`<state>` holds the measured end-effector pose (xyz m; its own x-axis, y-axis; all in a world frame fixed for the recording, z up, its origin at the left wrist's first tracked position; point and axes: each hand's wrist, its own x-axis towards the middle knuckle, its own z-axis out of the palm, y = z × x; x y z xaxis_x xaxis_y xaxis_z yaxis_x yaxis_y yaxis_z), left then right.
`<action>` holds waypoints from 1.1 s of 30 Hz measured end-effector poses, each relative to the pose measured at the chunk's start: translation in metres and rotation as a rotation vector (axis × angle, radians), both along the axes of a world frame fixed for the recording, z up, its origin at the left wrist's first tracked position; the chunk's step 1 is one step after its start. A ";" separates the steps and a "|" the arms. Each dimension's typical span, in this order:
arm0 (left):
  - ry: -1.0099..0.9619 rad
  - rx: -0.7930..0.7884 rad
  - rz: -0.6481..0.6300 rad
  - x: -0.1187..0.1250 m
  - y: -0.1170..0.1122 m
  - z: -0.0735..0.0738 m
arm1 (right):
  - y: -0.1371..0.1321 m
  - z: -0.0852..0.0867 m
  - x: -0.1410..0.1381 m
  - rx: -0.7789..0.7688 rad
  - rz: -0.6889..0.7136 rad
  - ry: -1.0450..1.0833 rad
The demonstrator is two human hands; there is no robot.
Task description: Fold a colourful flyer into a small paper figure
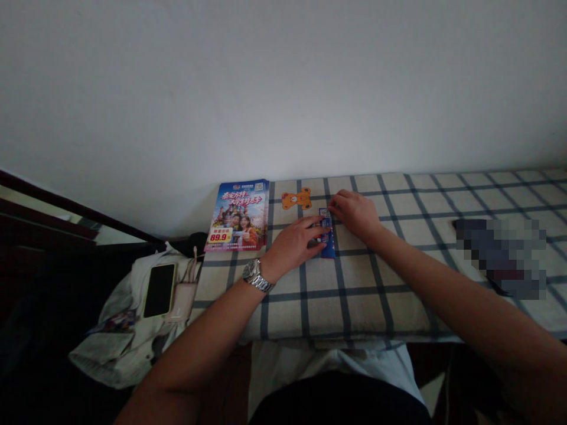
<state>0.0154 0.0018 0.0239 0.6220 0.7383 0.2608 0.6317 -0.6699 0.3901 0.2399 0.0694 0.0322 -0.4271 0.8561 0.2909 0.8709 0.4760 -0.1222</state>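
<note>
My left hand [295, 244] lies palm down at the centre of the frame, fingers spread over the blue strip [328, 252], which rests on the checked cloth [290, 301]. My right hand [357, 213] has its fingertips drawn narrow at the strip's upper right edge; I cannot tell whether they pinch it. In my judgement: hold the strip flat with even pressure, keep its long edges aligned, and work along the edge without dragging the paper. A QR code tops the strip; its other print is too small to read. Left of centre, the flyers [239, 203] show "89.9", a Chinese headline and another QR code. The bear [296, 199], farther back, carries no legible writing.
</note>
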 end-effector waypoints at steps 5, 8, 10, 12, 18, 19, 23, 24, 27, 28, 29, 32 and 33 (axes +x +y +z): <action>0.002 0.009 -0.001 -0.001 0.001 -0.001 | 0.007 -0.004 -0.003 0.024 -0.013 0.017; -0.004 0.011 -0.003 -0.001 0.001 -0.002 | 0.009 -0.006 -0.001 0.016 -0.020 0.068; -0.012 0.017 -0.005 -0.001 0.001 -0.002 | 0.007 -0.007 0.002 0.003 -0.019 0.126; -0.019 0.028 -0.006 -0.001 0.001 -0.002 | 0.005 -0.007 0.005 -0.015 0.005 0.192; -0.022 0.035 -0.007 -0.001 0.002 -0.002 | -0.012 -0.008 0.014 -0.108 0.092 0.302; -0.020 0.035 -0.006 -0.001 0.002 -0.002 | -0.016 -0.009 0.015 -0.126 0.094 0.306; -0.014 0.036 -0.001 -0.001 0.002 -0.004 | -0.026 -0.010 0.017 -0.144 0.106 0.281; -0.014 0.034 0.001 -0.001 0.003 -0.004 | -0.028 -0.010 0.017 -0.142 0.105 0.269; -0.019 0.034 0.003 -0.001 0.003 -0.005 | -0.028 -0.010 0.016 -0.134 0.095 0.250; -0.019 0.034 0.001 -0.001 0.003 -0.005 | -0.028 -0.009 0.016 -0.135 0.096 0.248; -0.019 0.034 0.000 -0.001 0.003 -0.005 | -0.028 -0.009 0.016 -0.137 0.100 0.246; -0.018 0.031 0.006 -0.002 0.002 -0.005 | -0.027 -0.009 0.017 -0.145 0.119 0.231; -0.018 0.030 0.009 -0.002 0.002 -0.005 | -0.027 -0.008 0.017 -0.146 0.125 0.223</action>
<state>0.0138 0.0042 0.0190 0.6100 0.7358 0.2941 0.6309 -0.6755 0.3815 0.2565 0.0429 0.0238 -0.4708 0.8407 0.2675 0.7507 0.5411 -0.3791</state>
